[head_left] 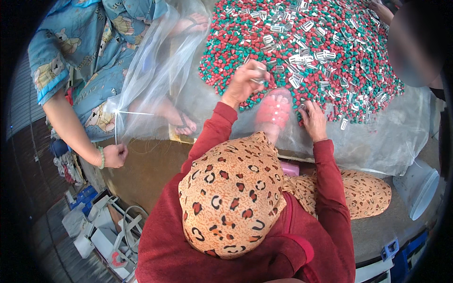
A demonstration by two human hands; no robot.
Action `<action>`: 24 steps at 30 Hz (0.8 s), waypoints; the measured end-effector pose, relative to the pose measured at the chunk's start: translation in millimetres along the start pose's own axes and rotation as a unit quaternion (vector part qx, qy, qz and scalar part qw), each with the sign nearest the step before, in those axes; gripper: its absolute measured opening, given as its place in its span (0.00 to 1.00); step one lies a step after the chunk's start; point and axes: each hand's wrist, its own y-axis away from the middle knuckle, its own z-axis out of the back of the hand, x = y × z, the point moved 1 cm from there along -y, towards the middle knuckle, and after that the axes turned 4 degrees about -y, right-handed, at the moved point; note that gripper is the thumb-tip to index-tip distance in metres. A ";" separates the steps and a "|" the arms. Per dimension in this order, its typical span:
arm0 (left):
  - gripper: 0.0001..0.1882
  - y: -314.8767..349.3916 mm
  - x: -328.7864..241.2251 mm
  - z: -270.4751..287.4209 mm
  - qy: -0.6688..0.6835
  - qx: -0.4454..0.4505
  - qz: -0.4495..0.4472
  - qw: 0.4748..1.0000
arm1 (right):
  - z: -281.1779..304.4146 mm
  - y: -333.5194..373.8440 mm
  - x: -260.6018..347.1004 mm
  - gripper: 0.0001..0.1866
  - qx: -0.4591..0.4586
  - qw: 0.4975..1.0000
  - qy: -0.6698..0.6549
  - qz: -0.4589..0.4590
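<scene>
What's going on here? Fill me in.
A heap of small red, green and white pieces lies spread on a translucent sheet, with clear slotted pieces scattered among them. The person's left hand holds something shiny and clear over the heap; the right hand is down at its near edge, its grip unclear. A pink sandal shows between the hands. At left, a co-worker's hand is beside a sheer white net.

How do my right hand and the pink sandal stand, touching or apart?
Apart. The head view shows red and green pieces between the right hand and the pink sandal.
</scene>
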 end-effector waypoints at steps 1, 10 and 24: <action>0.12 5.9 -4.7 11.4 0.045 0.033 -0.046 0.997 | -3.3 0.3 -2.9 0.14 -0.008 1.000 -0.019 0.010; 0.14 8.1 -43.3 50.9 -0.185 -0.084 -0.055 0.978 | 41.2 -19.8 8.2 0.10 0.147 0.587 -0.788 -0.111; 0.11 0.4 8.6 53.7 0.035 -0.014 -0.075 0.996 | -19.2 -77.9 9.0 0.27 -0.012 0.986 0.161 0.038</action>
